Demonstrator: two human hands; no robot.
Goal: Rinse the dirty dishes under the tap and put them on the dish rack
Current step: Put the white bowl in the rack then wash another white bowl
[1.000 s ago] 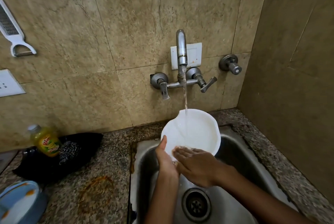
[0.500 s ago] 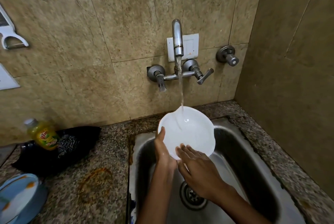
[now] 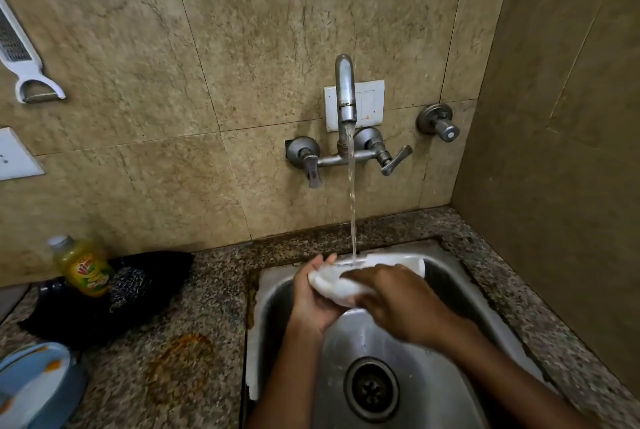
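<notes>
White bowl under the running tap

Over the sink's (image 3: pixel 460 293) back edge, the left hand (image 3: pixel 313 304) grasps the tilted white bowl (image 3: pixel 334 284) from below while the right hand (image 3: pixel 398 304) presses over its near side; water from the tap (image 3: pixel 346 92) strikes its rim.

Glossy stone-look wall tiles (image 3: pixel 242 47), dull metal sink (image 3: pixel 450 290), speckled granite counter (image 3: pixel 194 307).

white bowl (image 3: pixel 337 286); speckled granite counter (image 3: pixel 194 307); yellow bottle (image 3: pixel 85 267); beige tiles (image 3: pixel 242 47)
</notes>
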